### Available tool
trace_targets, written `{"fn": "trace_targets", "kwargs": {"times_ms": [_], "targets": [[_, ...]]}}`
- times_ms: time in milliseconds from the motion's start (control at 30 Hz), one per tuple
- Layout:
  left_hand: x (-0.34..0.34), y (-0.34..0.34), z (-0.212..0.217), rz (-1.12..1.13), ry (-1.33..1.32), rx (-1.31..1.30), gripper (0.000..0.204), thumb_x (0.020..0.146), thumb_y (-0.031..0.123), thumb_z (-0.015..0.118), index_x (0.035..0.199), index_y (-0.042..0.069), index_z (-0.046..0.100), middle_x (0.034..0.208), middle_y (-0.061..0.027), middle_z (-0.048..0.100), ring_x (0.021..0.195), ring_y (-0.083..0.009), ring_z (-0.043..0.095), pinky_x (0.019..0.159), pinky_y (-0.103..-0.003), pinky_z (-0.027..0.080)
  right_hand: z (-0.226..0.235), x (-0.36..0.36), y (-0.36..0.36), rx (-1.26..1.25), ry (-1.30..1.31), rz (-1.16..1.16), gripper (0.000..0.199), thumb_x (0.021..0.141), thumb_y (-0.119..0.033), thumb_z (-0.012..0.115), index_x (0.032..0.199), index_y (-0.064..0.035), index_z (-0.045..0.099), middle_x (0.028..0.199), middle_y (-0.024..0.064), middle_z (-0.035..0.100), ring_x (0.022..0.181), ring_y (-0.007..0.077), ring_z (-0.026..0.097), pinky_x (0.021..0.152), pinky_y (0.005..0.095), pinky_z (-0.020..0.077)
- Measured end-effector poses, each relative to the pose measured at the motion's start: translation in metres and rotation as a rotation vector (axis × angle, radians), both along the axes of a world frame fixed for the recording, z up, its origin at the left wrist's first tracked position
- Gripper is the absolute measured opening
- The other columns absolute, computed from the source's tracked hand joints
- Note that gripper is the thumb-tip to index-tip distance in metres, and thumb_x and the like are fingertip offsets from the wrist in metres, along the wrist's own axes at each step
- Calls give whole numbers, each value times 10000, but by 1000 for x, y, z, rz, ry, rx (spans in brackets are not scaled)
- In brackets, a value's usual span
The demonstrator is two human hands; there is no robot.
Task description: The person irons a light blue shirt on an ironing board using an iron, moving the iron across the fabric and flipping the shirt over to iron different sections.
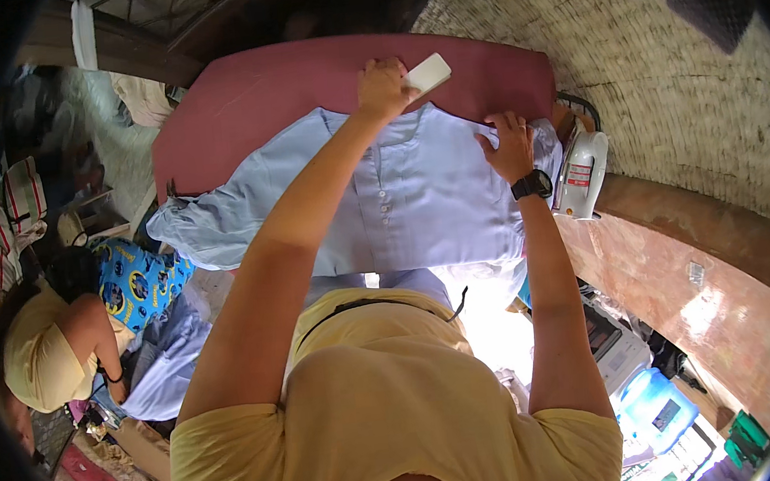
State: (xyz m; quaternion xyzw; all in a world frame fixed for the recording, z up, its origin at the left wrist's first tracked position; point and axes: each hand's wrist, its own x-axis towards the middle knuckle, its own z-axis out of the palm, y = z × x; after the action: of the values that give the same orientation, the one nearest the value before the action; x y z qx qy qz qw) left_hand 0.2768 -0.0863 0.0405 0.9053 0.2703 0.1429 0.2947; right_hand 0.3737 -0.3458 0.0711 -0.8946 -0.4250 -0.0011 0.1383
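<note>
A light blue buttoned blouse (326, 200) lies spread over a maroon-covered ironing board (270, 76), its neckline toward the far side. My left hand (384, 89) reaches past the neckline to the far part of the board. Its fingers are closed on the near-left end of a white rectangular block (429, 73), whose exact kind I cannot make out. My right hand (512, 149) rests on the blouse's right shoulder, fingers apart, with a black watch on the wrist. Just right of that wrist stands a white iron (583, 175) on its heel.
At the left, another person in a yellow top (47, 357) bends over blue cloth (168, 374) and bright blue patterned fabric (137, 280). A woven wall (587, 39) and a curved ledge (714, 235) bound the right side. A blue container (658, 409) stands low at right.
</note>
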Motion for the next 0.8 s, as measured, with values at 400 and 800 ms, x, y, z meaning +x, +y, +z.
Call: {"fn": "trace_targets", "kwargs": {"times_ms": [400, 800], "targets": [[12, -17, 13, -52, 108, 174, 686, 720, 434, 795, 1284, 135, 542, 1213, -108, 550, 1246, -305, 423, 991, -503, 372, -13, 15, -13, 50, 199, -66, 210, 786, -221, 732, 921, -121, 606, 953, 44, 636, 993, 299, 578, 891, 506, 390], [-6, 24, 41, 441, -220, 463, 517, 837, 305, 713, 1220, 41, 488, 1137, -168, 557, 1089, -358, 537, 846, -521, 430, -21, 15, -22, 130, 280, -132, 207, 811, -230, 718, 961, -125, 623, 994, 56, 672, 1023, 295, 610, 871, 518, 412]]}}
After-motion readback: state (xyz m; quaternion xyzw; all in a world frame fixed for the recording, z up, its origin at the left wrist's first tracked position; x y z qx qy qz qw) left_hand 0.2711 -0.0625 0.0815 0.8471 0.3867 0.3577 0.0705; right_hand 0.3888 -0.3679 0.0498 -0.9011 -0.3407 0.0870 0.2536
